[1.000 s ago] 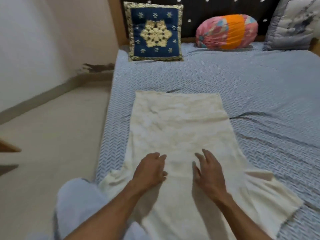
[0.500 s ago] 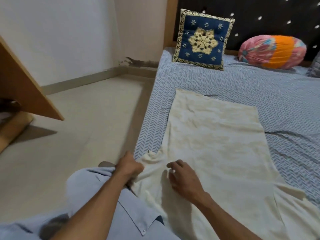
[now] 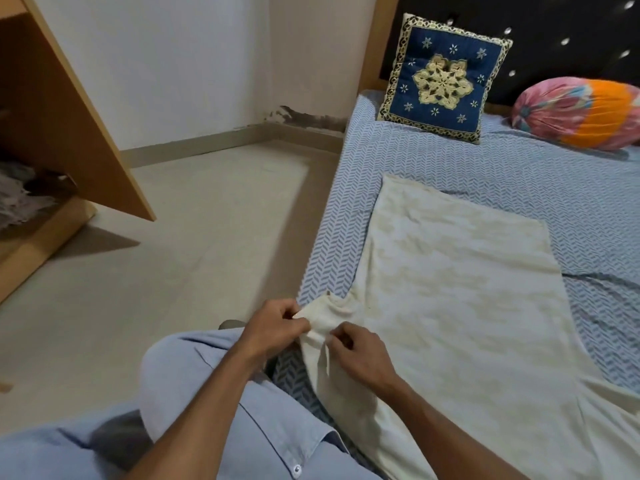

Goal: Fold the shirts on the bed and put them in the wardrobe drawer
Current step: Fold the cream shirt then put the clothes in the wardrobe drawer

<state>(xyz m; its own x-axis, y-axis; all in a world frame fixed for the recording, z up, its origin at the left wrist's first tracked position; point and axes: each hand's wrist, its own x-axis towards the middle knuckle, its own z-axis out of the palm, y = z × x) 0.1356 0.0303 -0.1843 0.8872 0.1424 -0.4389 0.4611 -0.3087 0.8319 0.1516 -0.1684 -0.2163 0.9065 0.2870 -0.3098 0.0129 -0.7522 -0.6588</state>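
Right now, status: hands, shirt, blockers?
Left hand and right hand both pinching cream shirt at its near-left corner. Shirt flat on bed, partly folded. Nothing blocking.

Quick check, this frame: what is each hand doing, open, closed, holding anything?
Left hand: closed, pinching the near-left corner of the cream shirt.
Right hand: closed, pinching the same corner beside it.

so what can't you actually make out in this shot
- Cream shirt, head view: its near end runs off the bottom and right edges.
- Left hand and right hand: curled fingers hide the cloth they pinch.
- Wardrobe: cut by the left edge; contents dim and blurred, no drawer identifiable.
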